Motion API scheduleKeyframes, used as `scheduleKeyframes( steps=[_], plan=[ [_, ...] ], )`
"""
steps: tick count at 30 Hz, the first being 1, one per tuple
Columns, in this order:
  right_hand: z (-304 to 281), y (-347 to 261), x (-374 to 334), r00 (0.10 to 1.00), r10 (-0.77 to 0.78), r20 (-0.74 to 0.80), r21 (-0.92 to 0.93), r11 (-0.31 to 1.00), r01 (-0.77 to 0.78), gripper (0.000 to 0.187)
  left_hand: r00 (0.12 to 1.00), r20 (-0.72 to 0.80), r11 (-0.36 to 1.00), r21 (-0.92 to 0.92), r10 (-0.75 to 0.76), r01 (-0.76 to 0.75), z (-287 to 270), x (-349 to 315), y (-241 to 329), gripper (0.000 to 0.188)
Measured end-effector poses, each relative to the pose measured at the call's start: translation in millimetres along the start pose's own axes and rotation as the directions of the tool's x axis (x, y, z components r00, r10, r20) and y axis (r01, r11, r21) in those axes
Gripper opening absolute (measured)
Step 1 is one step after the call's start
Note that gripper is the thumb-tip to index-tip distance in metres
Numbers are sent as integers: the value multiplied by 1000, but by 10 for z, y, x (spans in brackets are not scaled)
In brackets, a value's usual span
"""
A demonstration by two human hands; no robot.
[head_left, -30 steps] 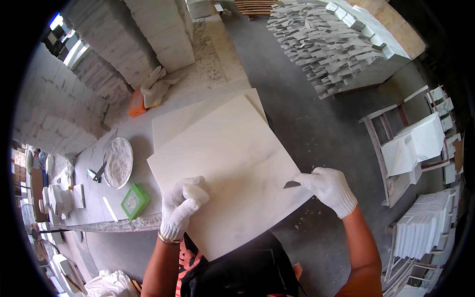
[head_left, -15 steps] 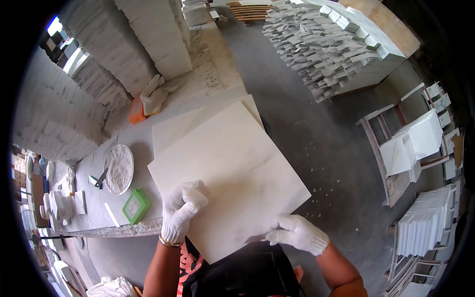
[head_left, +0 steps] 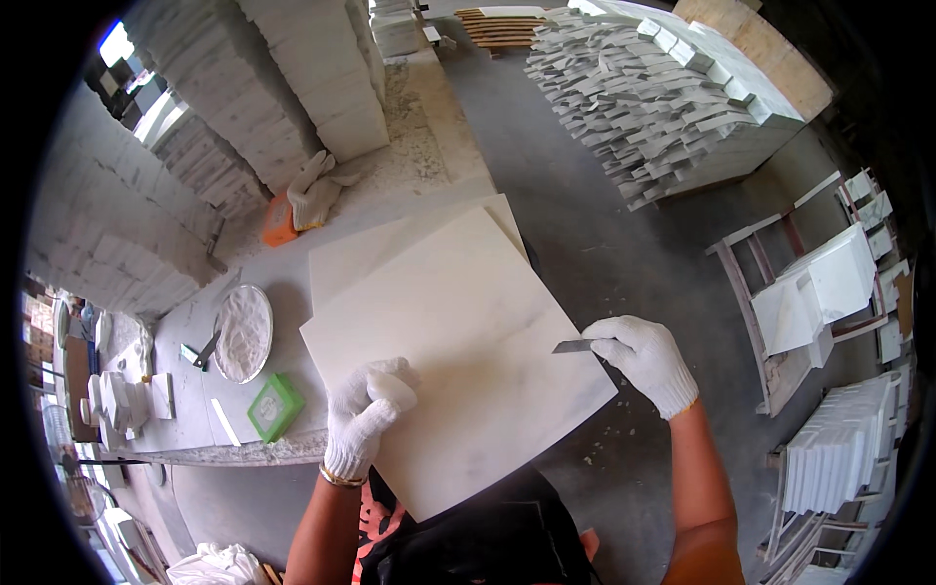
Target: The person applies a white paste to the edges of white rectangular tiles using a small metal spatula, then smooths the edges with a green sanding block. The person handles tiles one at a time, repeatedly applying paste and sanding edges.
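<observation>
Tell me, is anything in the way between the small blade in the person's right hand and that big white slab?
Nothing visible. The right hand holds the thin metal blade with its tip already at the right edge of the white slab, no object between them. The left hand rests on the slab's near part, well away from the blade.

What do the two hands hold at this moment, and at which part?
The right hand holds a small metal blade by its rear end. The left hand rests flat on the white stone tile, gripping nothing.
</observation>
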State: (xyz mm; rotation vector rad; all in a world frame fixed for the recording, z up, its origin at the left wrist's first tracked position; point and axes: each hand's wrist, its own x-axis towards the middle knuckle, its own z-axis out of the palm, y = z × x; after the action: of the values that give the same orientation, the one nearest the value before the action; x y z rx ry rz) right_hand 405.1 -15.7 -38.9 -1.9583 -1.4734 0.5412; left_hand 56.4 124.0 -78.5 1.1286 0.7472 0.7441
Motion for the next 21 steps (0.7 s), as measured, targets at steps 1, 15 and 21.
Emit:
scheduleKeyframes(
  steps=[1,15,21],
  plan=[
    [28,77,22,999,-28,16,111,993,26,18,1000,-2,1000,-4,-7,7,12,7,12,67],
    [15,73,-50,983,-139,116,-296,940,168,26,992,124,997,-79,2,8,-14,-38,78,33],
    [81,-38,89,984,-118,136,-298,942,155,27,967,110,967,-87,-229,239,-50,-406,82,48]
  ],
)
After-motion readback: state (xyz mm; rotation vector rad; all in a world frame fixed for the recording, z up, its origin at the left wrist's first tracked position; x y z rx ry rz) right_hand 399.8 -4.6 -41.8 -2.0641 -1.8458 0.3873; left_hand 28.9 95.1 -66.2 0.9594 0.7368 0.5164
